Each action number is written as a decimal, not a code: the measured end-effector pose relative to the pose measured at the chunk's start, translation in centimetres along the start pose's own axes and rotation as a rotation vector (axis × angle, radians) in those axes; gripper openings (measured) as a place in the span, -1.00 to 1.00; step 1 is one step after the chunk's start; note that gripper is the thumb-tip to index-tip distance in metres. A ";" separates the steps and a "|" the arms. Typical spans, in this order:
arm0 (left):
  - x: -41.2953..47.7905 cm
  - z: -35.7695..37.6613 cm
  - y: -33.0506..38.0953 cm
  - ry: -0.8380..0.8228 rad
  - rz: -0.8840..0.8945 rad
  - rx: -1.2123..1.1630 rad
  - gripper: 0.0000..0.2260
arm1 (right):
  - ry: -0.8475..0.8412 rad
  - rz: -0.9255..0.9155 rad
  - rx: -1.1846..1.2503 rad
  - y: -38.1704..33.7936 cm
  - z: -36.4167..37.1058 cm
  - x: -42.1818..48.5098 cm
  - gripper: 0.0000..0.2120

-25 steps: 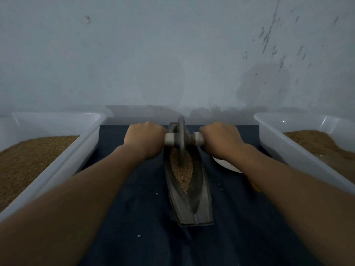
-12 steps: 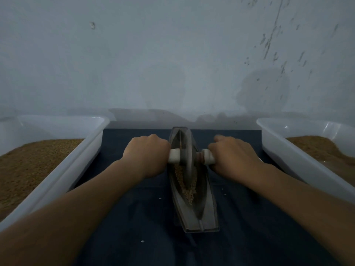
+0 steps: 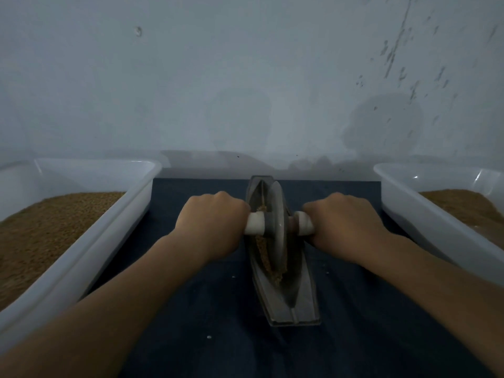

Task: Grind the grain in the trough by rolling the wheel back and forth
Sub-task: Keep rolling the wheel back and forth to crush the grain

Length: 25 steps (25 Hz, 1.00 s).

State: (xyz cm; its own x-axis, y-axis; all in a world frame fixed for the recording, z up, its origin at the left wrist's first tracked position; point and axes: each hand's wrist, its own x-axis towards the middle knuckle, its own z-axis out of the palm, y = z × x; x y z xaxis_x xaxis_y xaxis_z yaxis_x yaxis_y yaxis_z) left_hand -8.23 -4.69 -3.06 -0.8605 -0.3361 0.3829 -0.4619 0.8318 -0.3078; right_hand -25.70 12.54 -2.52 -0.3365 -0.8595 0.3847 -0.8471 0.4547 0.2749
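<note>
The long grey metal trough (image 3: 293,304) lies in the middle of the dark blue cloth (image 3: 207,296), its length running from the person toward the pale plastered wall (image 3: 245,77) behind. The grey metal disc wheel (image 3: 276,230) stands upright in its far half, with brown grain (image 3: 266,255) in the groove at the wheel's left. The left hand (image 3: 212,225) is on the white axle handle (image 3: 255,224) left of the wheel, the right hand (image 3: 343,225) on its right end. A white plastic tray (image 3: 90,257) with a brown grain heap (image 3: 49,227) in it lies left of the cloth, a second white plastic tray (image 3: 425,222) with another brown grain heap (image 3: 469,208) at the right

the long, narrow grey trough (image 3: 297,309) lies lengthwise, its far end toward the wall (image 3: 245,77). the grey disc wheel (image 3: 276,227) stands on edge in its groove near the middle, with a white axle handle (image 3: 255,223) sticking out on each side. tan grain (image 3: 264,255) lies in a strip along the groove, left of the wheel.
</note>
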 end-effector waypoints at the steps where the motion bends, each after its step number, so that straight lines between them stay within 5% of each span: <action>1: -0.3 -0.1 0.1 0.021 0.010 0.015 -0.87 | 0.017 0.003 -0.022 0.1 0.0 -0.5 -0.64; 11: 6.0 1.2 -0.9 -0.008 -0.059 0.087 -0.86 | -0.088 0.107 0.093 0.6 2.2 6.1 -0.78; 20: -1.2 -0.5 0.3 0.087 0.037 0.051 -0.83 | 0.037 0.034 -0.026 -0.1 0.2 -1.9 -0.58; 25: 2.9 1.3 -0.4 0.055 -0.062 0.057 -0.89 | 0.011 0.095 0.026 0.0 1.7 3.3 -0.72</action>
State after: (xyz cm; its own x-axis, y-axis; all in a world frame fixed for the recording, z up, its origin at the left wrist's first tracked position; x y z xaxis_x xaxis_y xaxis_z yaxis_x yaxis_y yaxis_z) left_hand -10.80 -6.52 -3.00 -0.8174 -0.3604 0.4495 -0.5271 0.7828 -0.3308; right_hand -27.57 9.30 -2.77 -0.4113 -0.8100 0.4179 -0.8219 0.5278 0.2142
